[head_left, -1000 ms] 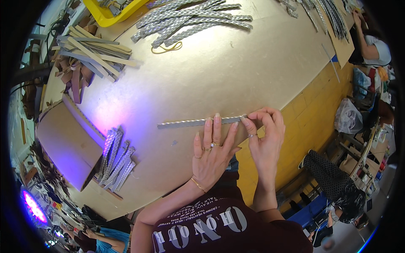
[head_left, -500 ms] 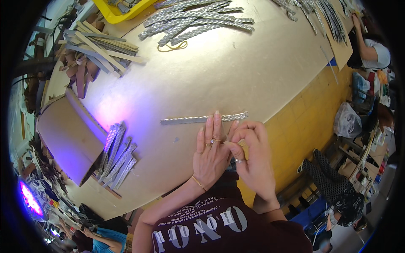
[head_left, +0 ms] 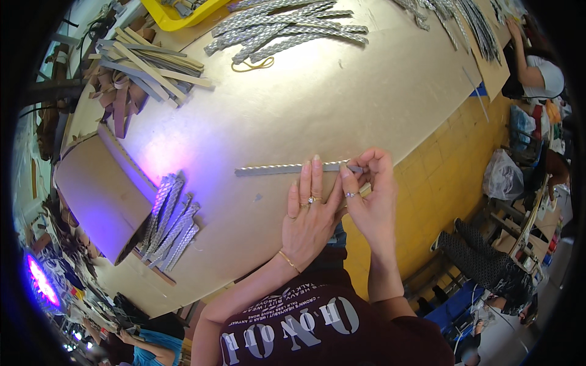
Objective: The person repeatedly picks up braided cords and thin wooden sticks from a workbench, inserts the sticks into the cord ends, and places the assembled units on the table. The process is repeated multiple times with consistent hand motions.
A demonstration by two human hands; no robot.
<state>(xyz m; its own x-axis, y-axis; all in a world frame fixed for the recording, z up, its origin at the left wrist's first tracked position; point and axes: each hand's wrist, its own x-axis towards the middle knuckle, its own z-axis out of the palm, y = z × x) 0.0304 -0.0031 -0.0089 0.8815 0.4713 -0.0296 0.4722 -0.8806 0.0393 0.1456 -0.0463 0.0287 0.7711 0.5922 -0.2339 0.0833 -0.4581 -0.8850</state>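
Observation:
A silver braided strap (head_left: 262, 170) lies across the tan tabletop in front of me, with a flat grey strip along its near side. My left hand (head_left: 311, 219) rests palm down, its outstretched fingertips touching the strap near its middle. At the strap's right end, my right hand (head_left: 370, 195) pinches it between thumb and fingers. The fingers partly hide that end.
Silver braided straps (head_left: 287, 30) are heaped at the far side, beside a yellow tray (head_left: 183, 23). Tan and grey strips (head_left: 149, 64) lie far left. A curved cardboard piece (head_left: 101, 192) and more braided straps (head_left: 168, 226) stand left. Co-workers are around.
My right hand has moved up from beside my left thumb to the strap's right end and pinches it. More of the strap's grey side now shows. My left hand has barely shifted.

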